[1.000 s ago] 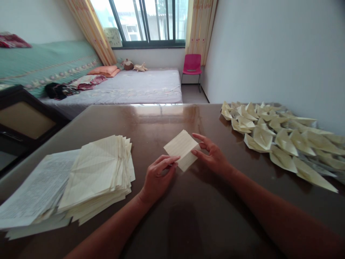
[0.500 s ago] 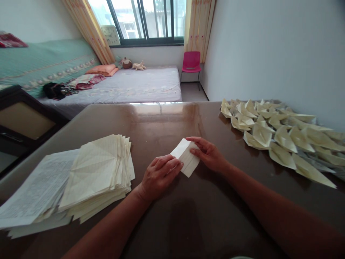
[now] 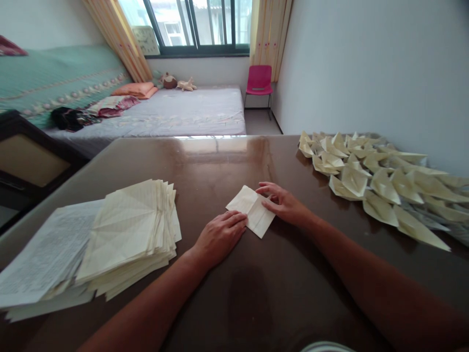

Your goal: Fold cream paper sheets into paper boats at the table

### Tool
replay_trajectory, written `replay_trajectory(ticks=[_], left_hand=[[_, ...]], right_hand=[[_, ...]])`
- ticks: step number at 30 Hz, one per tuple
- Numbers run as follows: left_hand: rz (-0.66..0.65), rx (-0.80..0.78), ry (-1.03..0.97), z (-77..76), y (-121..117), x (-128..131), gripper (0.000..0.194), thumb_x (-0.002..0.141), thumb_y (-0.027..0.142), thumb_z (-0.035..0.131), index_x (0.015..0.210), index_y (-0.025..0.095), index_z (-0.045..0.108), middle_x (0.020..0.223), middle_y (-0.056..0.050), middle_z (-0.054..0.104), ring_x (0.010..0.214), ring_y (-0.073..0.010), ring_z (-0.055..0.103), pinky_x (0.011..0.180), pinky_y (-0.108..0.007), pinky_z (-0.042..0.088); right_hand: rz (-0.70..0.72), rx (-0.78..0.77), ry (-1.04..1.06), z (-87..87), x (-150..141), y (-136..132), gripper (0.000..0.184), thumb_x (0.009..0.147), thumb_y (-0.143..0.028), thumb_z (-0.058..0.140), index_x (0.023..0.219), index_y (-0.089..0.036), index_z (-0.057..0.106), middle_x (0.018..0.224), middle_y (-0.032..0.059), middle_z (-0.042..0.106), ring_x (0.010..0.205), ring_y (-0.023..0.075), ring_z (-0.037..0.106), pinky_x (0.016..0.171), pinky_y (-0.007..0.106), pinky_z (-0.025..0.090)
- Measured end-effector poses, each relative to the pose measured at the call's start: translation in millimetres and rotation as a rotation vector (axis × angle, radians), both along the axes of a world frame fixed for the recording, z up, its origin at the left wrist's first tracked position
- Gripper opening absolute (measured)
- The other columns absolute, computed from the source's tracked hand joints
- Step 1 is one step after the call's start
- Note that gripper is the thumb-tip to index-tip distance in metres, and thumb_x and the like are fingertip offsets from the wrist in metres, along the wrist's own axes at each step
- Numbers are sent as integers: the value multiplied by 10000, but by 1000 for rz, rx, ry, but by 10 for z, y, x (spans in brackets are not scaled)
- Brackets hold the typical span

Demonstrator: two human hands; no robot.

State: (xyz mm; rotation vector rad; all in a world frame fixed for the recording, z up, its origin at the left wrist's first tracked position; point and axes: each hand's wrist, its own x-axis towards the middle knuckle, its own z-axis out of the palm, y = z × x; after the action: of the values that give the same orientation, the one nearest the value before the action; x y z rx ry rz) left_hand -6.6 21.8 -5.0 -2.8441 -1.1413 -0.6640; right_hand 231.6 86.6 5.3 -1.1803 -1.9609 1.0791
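A small folded sheet of cream paper (image 3: pixel 261 217) lies on the brown table in front of me, a crease running across its middle. My left hand (image 3: pixel 223 235) rests flat at its lower left, fingers stretched out with the tips on the paper. At the right edge is my right hand (image 3: pixel 284 201). Its thumb touches the paper while the index finger sits apart near the upper edge; the other fingers are partly hidden. To the left lies a stack of creased cream sheets (image 3: pixel 120 220). Many folded paper boats (image 3: pixel 353 180) crowd the table's right side.
Printed white sheets (image 3: pixel 47 254) lie partly under the stack. The glossy table (image 3: pixel 234 164) reaches toward a bed (image 3: pixel 205 110) and a pink chair (image 3: pixel 258 80). A wall (image 3: pixel 348 63) borders the right side. A pale curved rim (image 3: pixel 328 346) shows at the bottom edge.
The paper was folded up and raised between both hands; now it lies opened flatter on the table. My right fingers have spread from their pinch, and my left hand has flattened.
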Motion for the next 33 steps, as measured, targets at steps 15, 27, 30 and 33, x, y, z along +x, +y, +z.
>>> replay_trajectory(ticks=[15, 27, 30, 33], left_hand=[[89, 27, -33, 26, 11, -85, 270, 926, 185, 478, 1143, 181, 638, 1156, -78, 656, 1113, -205, 570, 983, -393, 498], [39, -38, 44, 42, -9, -66, 293, 942, 204, 461, 1193, 196, 612, 1188, -50, 647, 1129, -203, 535, 967, -369, 475], [43, -48, 57, 56, -18, -60, 291, 941, 208, 466, 1194, 206, 609, 1187, -51, 640, 1129, -205, 532, 962, -365, 469], [49, -55, 76, 66, -31, -50, 289, 938, 207, 470, 1191, 212, 609, 1180, -57, 633, 1131, -208, 532, 950, -363, 472]], right_hand=[[435, 265, -122, 106, 161, -6, 534, 739, 21, 488, 1181, -252, 615, 1472, 64, 378, 1362, 205, 356, 1119, 424, 296], [390, 636, -484, 192, 71, -130, 328, 811, -189, 616, 1113, -305, 669, 1253, 34, 610, 1223, 256, 425, 1038, 453, 238], [436, 596, -472, 228, 58, -155, 237, 842, -291, 621, 1068, -306, 693, 1087, 35, 679, 1063, 221, 514, 942, 394, 289], [410, 559, -447, 240, 49, -163, 191, 855, -398, 618, 987, -309, 722, 975, 28, 703, 953, 198, 544, 860, 360, 309]])
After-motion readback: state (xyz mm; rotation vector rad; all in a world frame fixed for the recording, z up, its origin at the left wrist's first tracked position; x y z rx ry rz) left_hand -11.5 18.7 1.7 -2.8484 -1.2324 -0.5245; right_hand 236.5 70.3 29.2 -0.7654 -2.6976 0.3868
